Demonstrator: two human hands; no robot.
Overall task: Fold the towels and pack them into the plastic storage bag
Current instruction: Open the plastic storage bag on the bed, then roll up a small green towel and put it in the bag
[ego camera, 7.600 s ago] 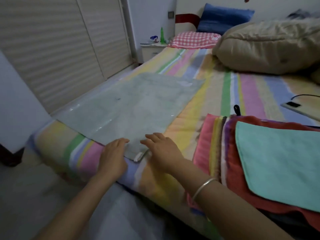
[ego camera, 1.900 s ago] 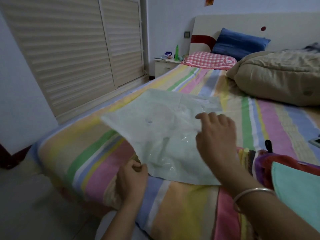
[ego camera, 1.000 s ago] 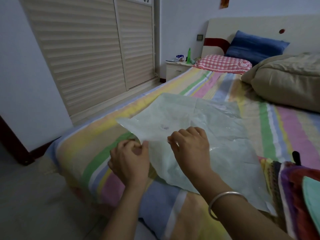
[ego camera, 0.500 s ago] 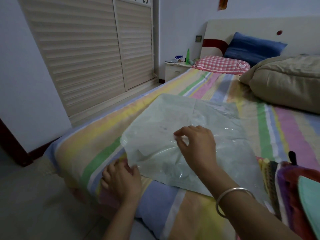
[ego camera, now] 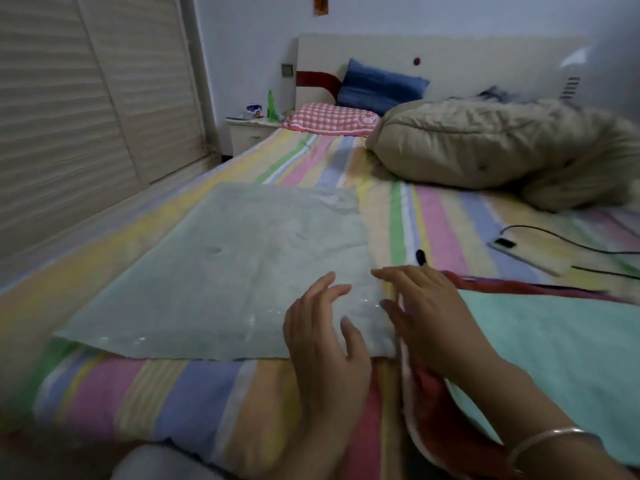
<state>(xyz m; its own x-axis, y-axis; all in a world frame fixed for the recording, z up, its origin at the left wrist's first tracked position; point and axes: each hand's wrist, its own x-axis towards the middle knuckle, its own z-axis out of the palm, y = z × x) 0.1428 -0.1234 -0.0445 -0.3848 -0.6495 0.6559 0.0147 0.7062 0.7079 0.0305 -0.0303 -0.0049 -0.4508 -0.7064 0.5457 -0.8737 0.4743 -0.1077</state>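
Pale green translucent plastic storage bag [ego camera: 221, 271] lies flat on the striped bed [ego camera: 173, 393]. Left hand [ego camera: 322, 337] and right hand [ego camera: 426, 313] are both released, fingers spread over its near right corner. Flat teal towel [ego camera: 554, 358] sits on a red towel [ego camera: 436, 420], 3 o'clock of the bag. Judged: bag light, limp, slippery, so pinch one edge; towels soft, floppy, lift by corners

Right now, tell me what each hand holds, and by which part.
Nothing is held. The left hand and right hand are open, fingers spread, over the near right corner of the plastic storage bag, which lies flat.
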